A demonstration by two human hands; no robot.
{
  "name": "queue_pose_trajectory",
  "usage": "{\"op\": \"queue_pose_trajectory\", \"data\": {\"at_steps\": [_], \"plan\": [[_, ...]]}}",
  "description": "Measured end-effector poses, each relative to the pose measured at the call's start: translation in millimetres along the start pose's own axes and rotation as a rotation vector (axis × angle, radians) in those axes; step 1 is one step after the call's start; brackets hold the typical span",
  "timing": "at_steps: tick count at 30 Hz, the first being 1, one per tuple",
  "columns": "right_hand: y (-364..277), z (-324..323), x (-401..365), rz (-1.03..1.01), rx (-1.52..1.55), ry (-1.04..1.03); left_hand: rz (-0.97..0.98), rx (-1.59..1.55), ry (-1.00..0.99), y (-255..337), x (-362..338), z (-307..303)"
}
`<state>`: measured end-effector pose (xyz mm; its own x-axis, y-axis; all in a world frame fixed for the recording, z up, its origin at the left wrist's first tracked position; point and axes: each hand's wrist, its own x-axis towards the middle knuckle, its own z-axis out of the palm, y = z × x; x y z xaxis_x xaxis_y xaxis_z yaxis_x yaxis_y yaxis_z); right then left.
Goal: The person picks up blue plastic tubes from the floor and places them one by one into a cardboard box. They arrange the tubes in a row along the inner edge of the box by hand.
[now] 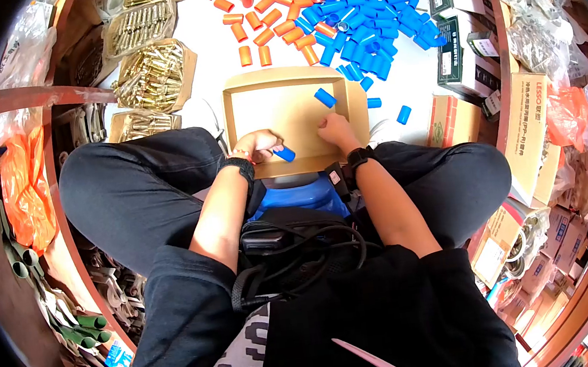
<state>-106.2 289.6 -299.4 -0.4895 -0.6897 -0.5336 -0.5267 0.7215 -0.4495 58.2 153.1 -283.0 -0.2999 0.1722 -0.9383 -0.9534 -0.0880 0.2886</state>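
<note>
An open cardboard box (257,105) lies between my knees, with both hands inside it. My left hand (258,146) has its fingers closed on a short blue pipe coupling (284,155) near the box's front wall. On the right side of the box, my right hand (338,130) is closed, its fingertips turned down toward the cardboard floor and what they hold, if anything, hidden. Just beyond those fingers a second blue pipe coupling (325,98) lies tilted on the box floor.
Orange couplings (264,37) and a pile of blue couplings (364,36) spread over the white surface ahead. Boxes of brass-coloured fasteners (157,76) stand at the left. Dark cartons (463,51) line the right. A blue stool (296,199) sits below the box, near cables (314,242).
</note>
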Motion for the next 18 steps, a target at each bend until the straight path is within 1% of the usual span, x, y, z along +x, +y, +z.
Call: {"op": "queue_pose_trajectory", "data": {"at_steps": [4,7,9,11,12,13,14,17,18], "plan": [[7,7,5,0.025,0.020,-0.026,0.044,0.063,-0.003,8,-4,2],[6,6,2,0.014,0.001,-0.008,0.074,-0.032,0.039,15,-12,6],[4,5,1,0.027,-0.017,0.000,0.324,0.135,0.064,0,13,-2],[-2,2,3,0.071,-0.031,-0.011,0.427,0.156,0.070,-2,22,-11],[-3,3,6,0.087,-0.043,0.032,0.404,0.095,0.063,0,23,-15],[-4,5,8,0.103,-0.054,0.075,0.308,-0.050,0.077,13,5,-12],[-5,7,10,0.119,-0.065,0.117,0.216,-0.201,0.103,26,-14,-8],[-9,10,7,0.100,-0.043,0.282,0.277,-0.179,0.309,16,13,-19],[-7,12,8,0.061,-0.019,0.328,0.442,-0.128,0.411,1,40,-28]]}}
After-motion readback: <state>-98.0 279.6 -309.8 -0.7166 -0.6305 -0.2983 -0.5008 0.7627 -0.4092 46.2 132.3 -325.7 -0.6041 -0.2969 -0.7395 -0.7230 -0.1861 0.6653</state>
